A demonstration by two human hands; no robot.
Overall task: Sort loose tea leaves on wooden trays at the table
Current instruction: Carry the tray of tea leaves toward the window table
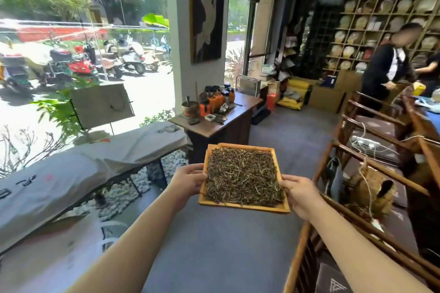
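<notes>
A square wooden tray (245, 208) is held out in front of me, above the grey floor, filled with a flat layer of dark loose tea leaves (242, 175). My left hand (188, 179) grips the tray's left rim, thumb on top. On the opposite rim, my right hand (301, 194) holds on the same way. The tray tilts slightly toward me. Both forearms reach in from the bottom of the view.
A small dark wooden table (214, 126) with orange jars and a bowl stands just beyond the tray. A cloth-covered bench (71, 173) runs along the window at left. Wooden chairs (369, 169) line the right side. A person (390, 66) stands by shelves at the far right.
</notes>
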